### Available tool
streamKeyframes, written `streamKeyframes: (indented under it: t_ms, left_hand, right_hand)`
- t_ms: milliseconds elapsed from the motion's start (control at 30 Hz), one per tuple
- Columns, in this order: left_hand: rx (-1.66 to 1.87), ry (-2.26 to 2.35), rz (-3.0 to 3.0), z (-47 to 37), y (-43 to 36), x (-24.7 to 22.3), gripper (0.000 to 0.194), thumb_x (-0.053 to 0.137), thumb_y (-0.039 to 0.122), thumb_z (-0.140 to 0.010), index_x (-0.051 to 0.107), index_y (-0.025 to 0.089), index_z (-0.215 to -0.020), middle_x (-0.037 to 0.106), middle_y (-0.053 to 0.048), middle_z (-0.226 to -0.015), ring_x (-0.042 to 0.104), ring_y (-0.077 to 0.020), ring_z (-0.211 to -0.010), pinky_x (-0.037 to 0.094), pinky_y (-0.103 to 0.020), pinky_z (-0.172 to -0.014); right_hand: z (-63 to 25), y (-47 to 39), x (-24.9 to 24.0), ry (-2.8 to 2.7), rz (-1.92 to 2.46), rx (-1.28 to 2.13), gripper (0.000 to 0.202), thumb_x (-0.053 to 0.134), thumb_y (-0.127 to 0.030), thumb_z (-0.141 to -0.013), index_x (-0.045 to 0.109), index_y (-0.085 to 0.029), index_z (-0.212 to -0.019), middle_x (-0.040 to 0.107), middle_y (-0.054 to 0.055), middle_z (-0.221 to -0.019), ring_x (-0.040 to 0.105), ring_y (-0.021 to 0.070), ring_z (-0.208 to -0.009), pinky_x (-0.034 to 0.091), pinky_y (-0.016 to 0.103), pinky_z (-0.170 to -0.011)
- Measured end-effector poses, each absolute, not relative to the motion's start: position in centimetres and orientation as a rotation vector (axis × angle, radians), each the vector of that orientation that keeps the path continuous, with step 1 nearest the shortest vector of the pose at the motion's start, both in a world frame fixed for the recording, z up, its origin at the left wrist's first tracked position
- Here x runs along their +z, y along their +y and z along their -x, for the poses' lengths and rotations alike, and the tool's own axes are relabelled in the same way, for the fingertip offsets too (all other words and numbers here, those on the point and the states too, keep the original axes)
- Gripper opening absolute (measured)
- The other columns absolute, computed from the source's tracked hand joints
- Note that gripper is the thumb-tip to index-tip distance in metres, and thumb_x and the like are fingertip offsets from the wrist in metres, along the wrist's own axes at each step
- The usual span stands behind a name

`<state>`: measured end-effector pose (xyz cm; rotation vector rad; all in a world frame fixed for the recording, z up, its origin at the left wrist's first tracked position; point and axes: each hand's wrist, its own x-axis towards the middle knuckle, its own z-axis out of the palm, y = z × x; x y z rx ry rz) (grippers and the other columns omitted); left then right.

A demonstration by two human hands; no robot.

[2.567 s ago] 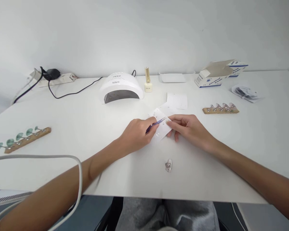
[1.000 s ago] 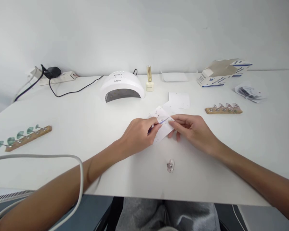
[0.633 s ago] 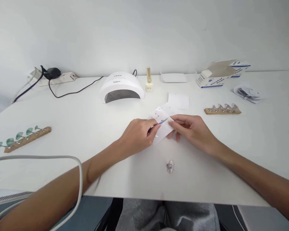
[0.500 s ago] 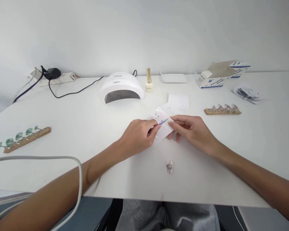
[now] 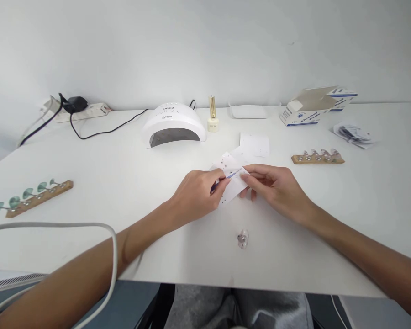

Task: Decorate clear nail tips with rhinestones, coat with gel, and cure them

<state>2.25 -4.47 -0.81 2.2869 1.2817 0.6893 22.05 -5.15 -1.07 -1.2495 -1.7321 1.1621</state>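
My left hand (image 5: 202, 192) is closed round a pair of slim blue tweezers (image 5: 232, 174), whose pointed end reaches over a white nail sticker sheet (image 5: 231, 189). Small dark motifs dot the sheet. Its right corner is pinched between the thumb and fingers of my right hand (image 5: 274, 183). Both hands meet above the middle of the table. Nearer to me, a clear nail tip on a small round stand (image 5: 242, 239) rests on the table. More white sticker sheets (image 5: 254, 145) lie just beyond my hands.
Behind stand a white nail lamp (image 5: 174, 125), a polish bottle (image 5: 213, 116), a clear tray (image 5: 249, 111) and an open alcohol pad box (image 5: 303, 112). Wooden holders carry green tips (image 5: 41, 198) at left and clear tips (image 5: 318, 157) at right. A white cable (image 5: 104, 225) loops over my left forearm.
The hands, tweezers and sheet stay almost in the same place. The whole view has shifted very slightly.
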Motion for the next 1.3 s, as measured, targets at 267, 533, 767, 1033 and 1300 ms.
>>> streamKeyframes:
  t_ms: [267,533,767,1033,1300]
  left_hand:
    - [0.741,1.278,-2.306,-2.11,-4.65,-1.06,0.025,0.046,0.03,-0.09,0.057,0.016,-0.072,0.044,0.006,-0.051,0.032,-0.0047,-0.047,0.028,-0.021,-0.047]
    - [0.748,1.267,-2.332,-2.23,-4.57,-1.12,0.026,0.045,0.029,-0.09,0.06,0.016,-0.074,0.046,0.005,-0.052,0.034,-0.0052,-0.047,0.028,-0.021,-0.048]
    - [0.782,1.248,-2.347,-2.15,-4.59,-1.25,0.025,0.046,0.028,-0.09,0.06,0.015,-0.073,0.046,0.005,-0.051,0.034,-0.0052,-0.047,0.028,-0.021,-0.047]
    - [0.794,1.237,-2.375,-2.14,-4.44,-1.38,0.025,0.046,0.027,-0.09,0.059,0.015,-0.073,0.046,0.005,-0.051,0.034,-0.0051,-0.046,0.028,-0.021,-0.047]
    - [0.809,1.227,-2.39,-2.2,-4.58,-1.35,0.024,0.046,0.026,-0.089,0.059,0.015,-0.072,0.044,0.005,-0.05,0.032,-0.0051,-0.046,0.028,-0.021,-0.046]
  right_hand:
    - [-22.0,-5.35,-1.15,-1.759,1.252,1.062,0.02,0.056,-0.034,-0.09,0.07,-0.022,-0.099,0.07,-0.001,-0.068,0.063,0.0126,-0.057,0.051,0.025,-0.057]
    - [-22.01,-5.34,-1.12,-1.737,1.242,1.085,0.021,0.056,-0.033,-0.09,0.07,-0.025,-0.104,0.071,-0.003,-0.07,0.063,0.0107,-0.058,0.051,0.022,-0.058]
    - [-22.05,-5.37,-1.12,-1.726,1.248,1.108,0.022,0.056,-0.034,-0.09,0.069,-0.025,-0.106,0.07,-0.003,-0.071,0.064,0.0102,-0.06,0.052,0.021,-0.058]
    - [-22.05,-5.34,-1.14,-1.737,1.248,1.104,0.023,0.056,-0.034,-0.09,0.069,-0.024,-0.106,0.07,-0.003,-0.07,0.064,0.01,-0.06,0.052,0.021,-0.059]
    - [-22.12,-5.21,-1.04,-1.735,1.255,1.089,0.022,0.055,-0.033,-0.091,0.069,-0.024,-0.105,0.07,-0.003,-0.067,0.062,0.0092,-0.057,0.051,0.021,-0.058]
